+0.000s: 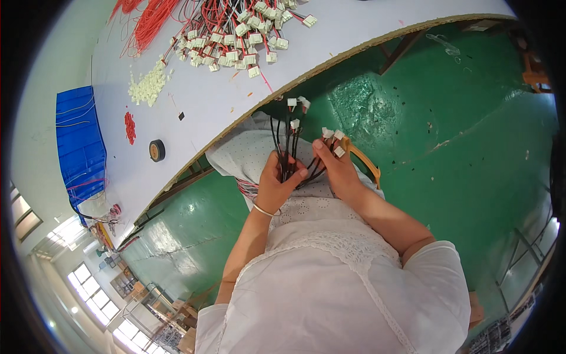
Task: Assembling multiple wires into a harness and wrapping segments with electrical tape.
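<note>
Above my lap, my left hand point(279, 182) is closed round a bunch of black-sleeved cables point(287, 141). White plug connectors point(295, 124) stand up at their far ends. My right hand point(341, 168) pinches a few more black cables point(318, 167), and their white connectors point(338, 135) show by the fingertips. The two groups of cables meet between my hands. Left of my left wrist, loose red and grey wire ends point(247, 188) hang over the patterned cloth on my lap. How the cables run inside my fists is hidden.
On the white table point(194, 141) lie a heap of wired white connectors point(236, 44), red wires point(154, 26), small white pieces point(147, 84), small red pieces point(130, 127) and a black tape roll point(157, 150). A blue bin point(79, 141) stands at its left. The table edge curves before me.
</note>
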Demonstrator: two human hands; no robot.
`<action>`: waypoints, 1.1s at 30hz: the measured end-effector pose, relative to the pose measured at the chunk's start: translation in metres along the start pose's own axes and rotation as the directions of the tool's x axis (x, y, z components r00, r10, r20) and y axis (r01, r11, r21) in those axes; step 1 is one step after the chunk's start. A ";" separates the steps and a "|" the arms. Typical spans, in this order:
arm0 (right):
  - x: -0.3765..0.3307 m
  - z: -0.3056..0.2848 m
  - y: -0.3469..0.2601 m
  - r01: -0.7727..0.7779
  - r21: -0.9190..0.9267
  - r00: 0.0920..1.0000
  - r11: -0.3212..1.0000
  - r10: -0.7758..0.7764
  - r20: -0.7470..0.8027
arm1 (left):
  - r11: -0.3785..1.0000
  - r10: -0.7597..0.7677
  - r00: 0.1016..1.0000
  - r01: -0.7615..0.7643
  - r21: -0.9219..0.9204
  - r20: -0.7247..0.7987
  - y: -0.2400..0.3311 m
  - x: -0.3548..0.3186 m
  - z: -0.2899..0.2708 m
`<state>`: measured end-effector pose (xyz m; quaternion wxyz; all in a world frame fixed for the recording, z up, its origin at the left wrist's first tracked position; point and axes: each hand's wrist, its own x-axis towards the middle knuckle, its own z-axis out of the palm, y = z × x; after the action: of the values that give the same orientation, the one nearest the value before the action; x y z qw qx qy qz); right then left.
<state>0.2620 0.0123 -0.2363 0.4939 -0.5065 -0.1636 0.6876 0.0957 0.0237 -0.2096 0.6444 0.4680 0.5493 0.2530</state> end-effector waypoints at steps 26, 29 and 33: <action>0.013 0.009 -0.007 -0.050 -0.024 0.999 0.998 0.051 0.011 | 0.989 -0.051 0.996 0.060 -0.136 0.071 0.008 0.001 0.001; 0.015 0.012 -0.001 -0.081 0.271 0.979 0.959 0.127 -0.157 | 0.983 -0.057 0.996 0.068 -0.169 0.066 0.001 -0.003 -0.002; 0.019 0.003 0.003 -0.068 0.324 0.987 0.943 0.110 -0.115 | 0.974 -0.056 0.995 0.072 -0.216 0.080 -0.001 -0.008 -0.011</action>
<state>0.2575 0.0279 -0.2477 0.5475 -0.4707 0.0058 0.6918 0.0829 0.0204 -0.2061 0.7195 0.3852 0.5089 0.2738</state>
